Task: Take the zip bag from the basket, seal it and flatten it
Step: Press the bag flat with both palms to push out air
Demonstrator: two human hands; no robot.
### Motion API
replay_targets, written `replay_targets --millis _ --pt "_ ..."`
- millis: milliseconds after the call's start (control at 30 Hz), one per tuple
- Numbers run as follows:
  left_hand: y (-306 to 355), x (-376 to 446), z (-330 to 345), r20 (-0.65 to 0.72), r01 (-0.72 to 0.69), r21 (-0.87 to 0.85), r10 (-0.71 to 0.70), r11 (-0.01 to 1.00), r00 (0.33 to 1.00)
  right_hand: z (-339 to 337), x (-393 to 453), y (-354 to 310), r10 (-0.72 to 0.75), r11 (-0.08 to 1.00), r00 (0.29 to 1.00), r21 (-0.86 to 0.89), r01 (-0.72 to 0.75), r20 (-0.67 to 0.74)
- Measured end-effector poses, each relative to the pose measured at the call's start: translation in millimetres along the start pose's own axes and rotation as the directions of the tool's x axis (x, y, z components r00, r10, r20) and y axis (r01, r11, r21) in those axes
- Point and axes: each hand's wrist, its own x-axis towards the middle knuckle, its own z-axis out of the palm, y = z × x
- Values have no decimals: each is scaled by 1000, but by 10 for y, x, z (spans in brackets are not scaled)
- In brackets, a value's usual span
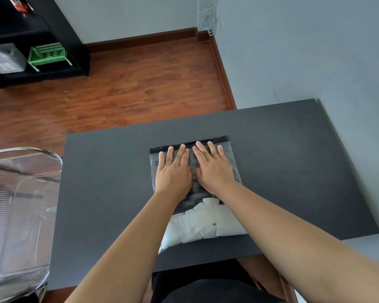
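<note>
A clear zip bag with a dark zip strip along its far edge lies flat on the dark table. White folded pieces fill its near end. My left hand and my right hand rest palm down side by side on the bag's far half, fingers spread and pointing at the zip strip. Neither hand grips anything. The wire basket stands at the table's left edge, apart from both hands.
The table's right side runs along a grey wall. Beyond the far edge lies a wooden floor with a black shelf unit holding a green crate. My dark-clothed lap shows below the table's near edge.
</note>
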Motion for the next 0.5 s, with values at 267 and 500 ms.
replay_targets --millis 267,500 --pt "4 61 -12 1 -29 -43 29 999 1000 -2 37 -1 -7 1000 1000 8 7 12" --pt "-16 31 12 31 53 -90 -50 995 998 -43 23 62 -17 1000 1000 -2 17 18"
